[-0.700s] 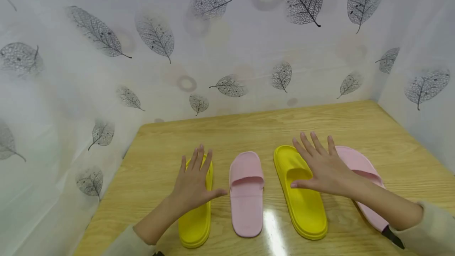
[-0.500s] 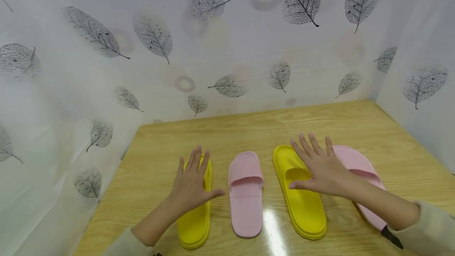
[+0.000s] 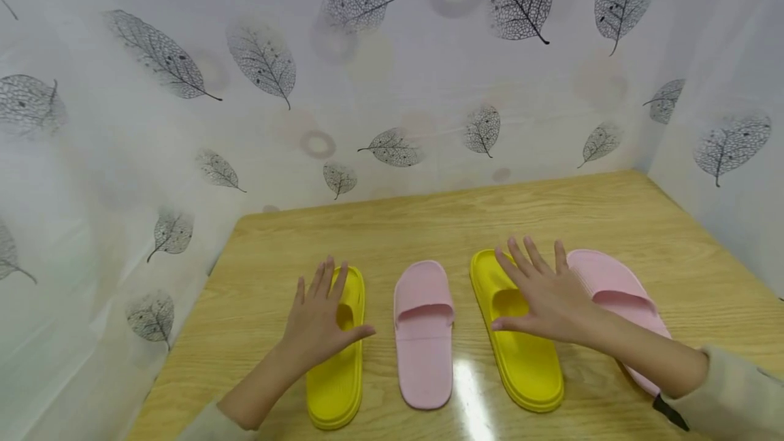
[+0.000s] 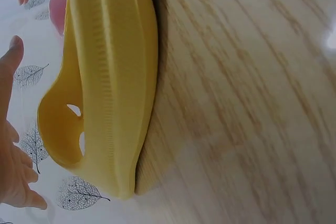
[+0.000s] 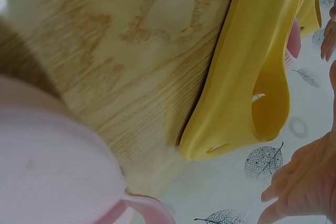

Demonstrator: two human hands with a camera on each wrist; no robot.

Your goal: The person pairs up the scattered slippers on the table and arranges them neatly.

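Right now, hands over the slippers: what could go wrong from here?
1. Mispairing: the inner pink slipper lies between the left yellow slipper and right yellow slipper, so grabbing neighbours could mix colours.
2. Bump: the right forearm crosses above the outer pink slipper; lowering it might nudge that one.
3. Bad grip: the left hand and right hand, fingers spread, block part of the yellow pair from the head view.

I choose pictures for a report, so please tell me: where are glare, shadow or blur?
Head view: white glare streak on the table, between the left pink slipper and right yellow slipper; left wrist: glare at the right edge, dark shadow along the left yellow slipper; right wrist: glare at the left edge, the right pink slipper looks soft.
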